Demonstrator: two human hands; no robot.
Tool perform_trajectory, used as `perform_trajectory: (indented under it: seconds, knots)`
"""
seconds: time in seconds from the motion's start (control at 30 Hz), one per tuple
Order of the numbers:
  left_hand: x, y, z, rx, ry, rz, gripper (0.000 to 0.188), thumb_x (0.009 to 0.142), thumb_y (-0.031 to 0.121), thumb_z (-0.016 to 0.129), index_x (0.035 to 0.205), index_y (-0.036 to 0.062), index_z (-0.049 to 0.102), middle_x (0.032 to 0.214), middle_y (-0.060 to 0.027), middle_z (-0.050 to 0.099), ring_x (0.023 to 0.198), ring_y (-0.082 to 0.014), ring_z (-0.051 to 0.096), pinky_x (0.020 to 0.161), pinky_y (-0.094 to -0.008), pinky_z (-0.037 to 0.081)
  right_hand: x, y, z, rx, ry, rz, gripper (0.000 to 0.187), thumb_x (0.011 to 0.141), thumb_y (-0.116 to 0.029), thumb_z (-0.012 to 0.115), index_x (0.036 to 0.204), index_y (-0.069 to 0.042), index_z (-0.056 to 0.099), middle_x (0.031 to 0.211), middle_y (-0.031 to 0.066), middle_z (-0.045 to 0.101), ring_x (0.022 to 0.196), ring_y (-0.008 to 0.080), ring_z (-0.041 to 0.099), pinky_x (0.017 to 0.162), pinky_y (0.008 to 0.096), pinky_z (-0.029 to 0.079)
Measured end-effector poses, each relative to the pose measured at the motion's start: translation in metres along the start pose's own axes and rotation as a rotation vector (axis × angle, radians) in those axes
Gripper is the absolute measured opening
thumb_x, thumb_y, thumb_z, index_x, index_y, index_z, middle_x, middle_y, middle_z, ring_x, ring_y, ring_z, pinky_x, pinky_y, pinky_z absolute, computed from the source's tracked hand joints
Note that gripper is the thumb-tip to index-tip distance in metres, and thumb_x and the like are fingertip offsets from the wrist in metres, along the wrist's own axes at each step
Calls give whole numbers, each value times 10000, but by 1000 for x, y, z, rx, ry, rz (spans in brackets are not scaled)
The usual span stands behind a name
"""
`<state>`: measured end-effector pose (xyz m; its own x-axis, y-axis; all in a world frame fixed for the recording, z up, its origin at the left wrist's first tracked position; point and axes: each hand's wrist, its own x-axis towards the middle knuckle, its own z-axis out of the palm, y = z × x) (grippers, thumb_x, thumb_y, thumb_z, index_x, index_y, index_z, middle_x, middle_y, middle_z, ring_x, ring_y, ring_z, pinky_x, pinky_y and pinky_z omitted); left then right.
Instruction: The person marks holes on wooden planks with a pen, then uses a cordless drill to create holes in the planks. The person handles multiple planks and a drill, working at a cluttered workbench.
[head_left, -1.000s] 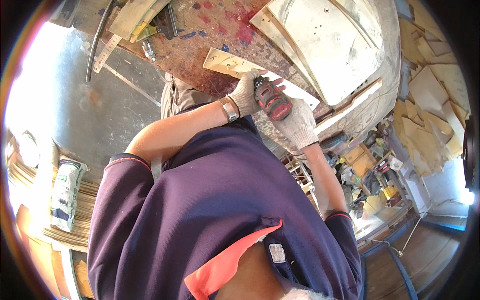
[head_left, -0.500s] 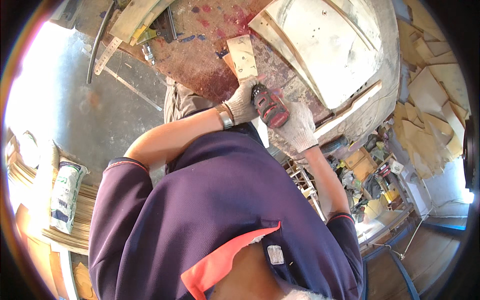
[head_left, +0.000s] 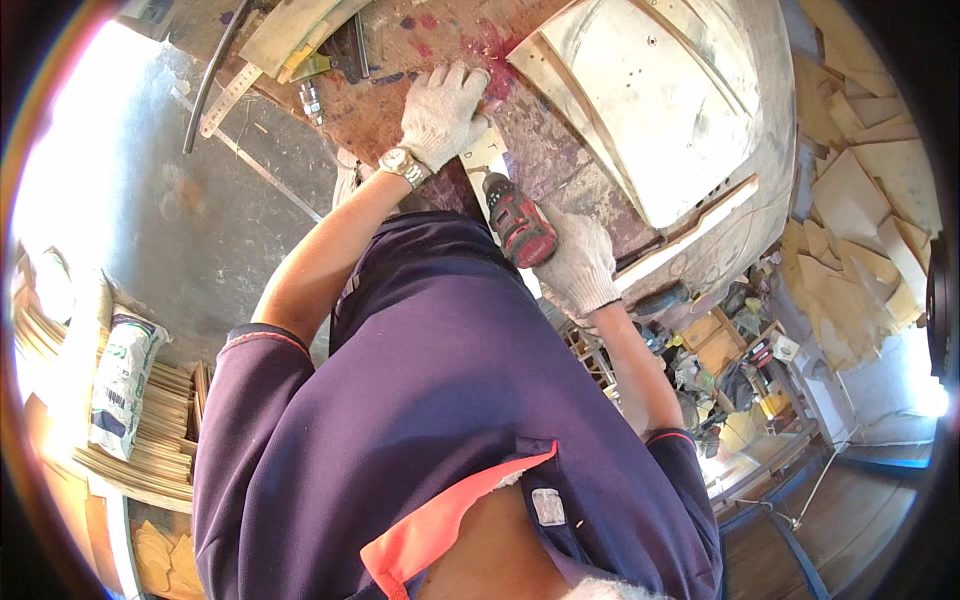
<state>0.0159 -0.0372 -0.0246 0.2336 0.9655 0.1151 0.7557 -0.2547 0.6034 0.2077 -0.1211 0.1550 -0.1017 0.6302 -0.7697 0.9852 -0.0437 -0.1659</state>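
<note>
My left hand (head_left: 440, 112), in a knitted white glove with a watch at the wrist, lies over the far part of a pale wooden piece (head_left: 487, 152) on the workbench. Its fingers stretch forward, slightly bent, and the piece's far end is hidden beneath it. In my right hand (head_left: 582, 258), also gloved, is a red and black cordless drill (head_left: 522, 226). The drill's chuck points forward, over the near part of the wooden piece. Whether its tip touches the wood I cannot tell. The drill's grip is hidden by the hand.
The stained workbench (head_left: 545, 150) carries a large pale curved panel (head_left: 650, 110) at the right. Wooden strips (head_left: 290, 35), a ruler (head_left: 230, 100) and a metal fitting (head_left: 311, 102) lie at the far left. Right of me stands a cluttered shelf (head_left: 715, 340); stacked thin boards (head_left: 165, 420) are at left.
My left hand has shifted forward from beside the drill's chuck to the far part of the wooden piece. The drill, still in my right hand, has come slightly left and nearer.
</note>
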Motion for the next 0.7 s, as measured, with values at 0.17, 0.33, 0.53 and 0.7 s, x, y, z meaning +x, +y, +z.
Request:
perform_trajectory:
  seconds: [0.17,0.33,0.53,0.7]
  knots:
    - [16,3,10,19,-215,-211,327,876,424,708,904,101,668,908,-129,712,818,-343,708,667,-495,554,0,-8,-3,6,-66,96,459,772,-376,792,1135,-113,694,840,207,724,850,416,713,769,526,550]
    - [30,0,6,-19,-9,-183,268,877,369,703,859,102,690,787,-113,697,740,-343,704,642,-461,552,-8,-14,-22,-24,-48,98,483,770,-372,789,1150,-93,687,853,218,721,879,418,713,785,530,550]
    - [42,-9,12,91,213,-61,301,795,344,758,998,132,689,1024,-114,668,989,-337,654,863,-475,517,18,-10,-20,-11,-3,67,473,754,-350,802,1154,-121,694,871,203,724,877,416,709,789,523,555]
    - [30,-2,21,58,75,-210,399,707,285,782,1062,143,670,1169,-97,603,1154,-334,552,999,-564,426,20,-4,-14,43,-8,55,430,760,-360,804,1111,-130,712,875,202,726,866,416,707,776,509,565]
